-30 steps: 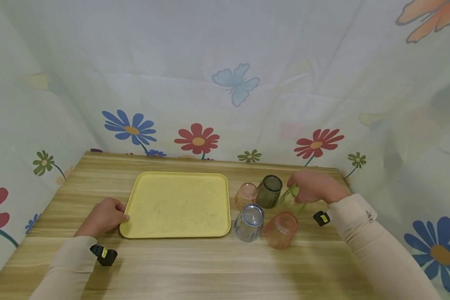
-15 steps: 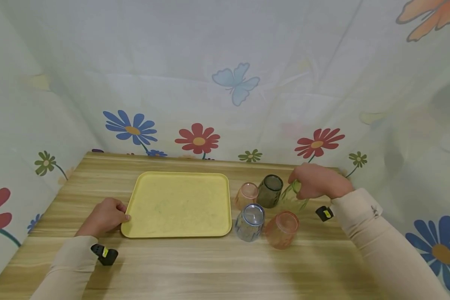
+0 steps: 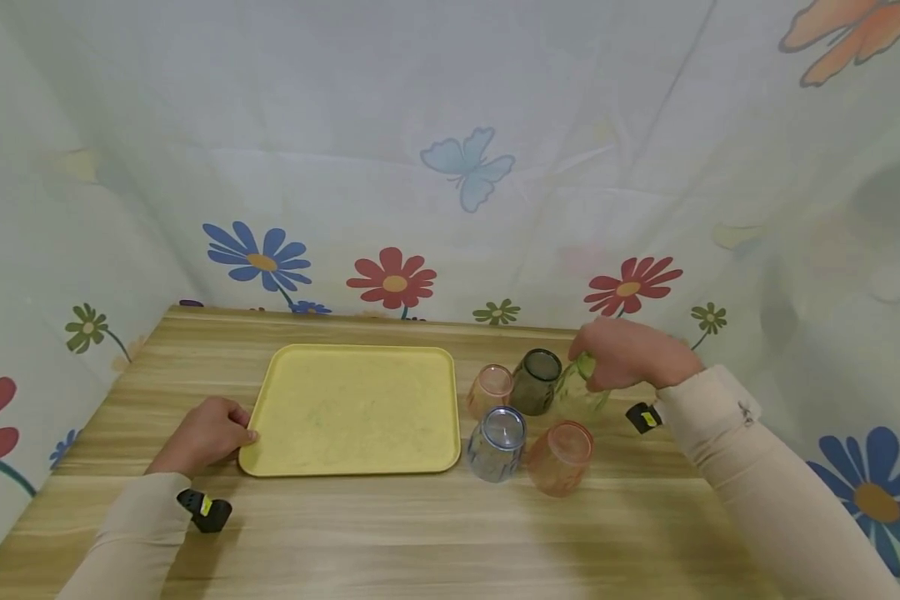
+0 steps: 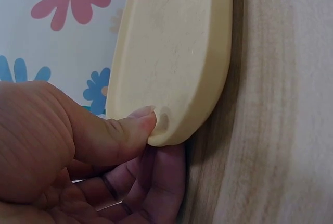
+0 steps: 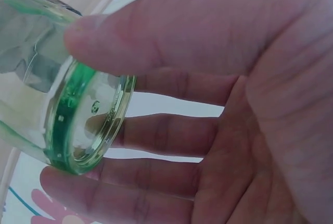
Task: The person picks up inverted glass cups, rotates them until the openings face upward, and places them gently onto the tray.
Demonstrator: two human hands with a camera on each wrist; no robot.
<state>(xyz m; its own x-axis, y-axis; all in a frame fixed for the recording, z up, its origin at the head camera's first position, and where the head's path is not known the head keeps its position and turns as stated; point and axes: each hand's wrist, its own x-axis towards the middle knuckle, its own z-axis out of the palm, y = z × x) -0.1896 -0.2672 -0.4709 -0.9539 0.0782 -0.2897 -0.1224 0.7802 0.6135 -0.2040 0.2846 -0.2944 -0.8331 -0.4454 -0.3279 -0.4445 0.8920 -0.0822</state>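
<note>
My left hand [image 3: 208,435] pinches the yellow tray [image 3: 356,408] at its near left corner. In the left wrist view the thumb lies on top of the tray's rim and the fingers are bent beneath it. On the right, my right hand [image 3: 630,354] holds a clear green glass [image 3: 579,396] by its upturned base. The right wrist view shows the thumb on one side of the glass base [image 5: 86,114] and the fingers around the other. Close beside this glass stands a dark grey glass [image 3: 536,383], upside down.
Three more upside-down glasses stand between tray and right arm: a small pink glass [image 3: 490,393], a blue-rimmed glass [image 3: 495,450] and a larger pink-orange glass [image 3: 560,462]. A flower-printed curtain [image 3: 330,167] rises behind and beside the wooden table [image 3: 345,542].
My right hand and the green glass have shifted slightly up toward the back. The left hand, the tray and the other glasses keep their places.
</note>
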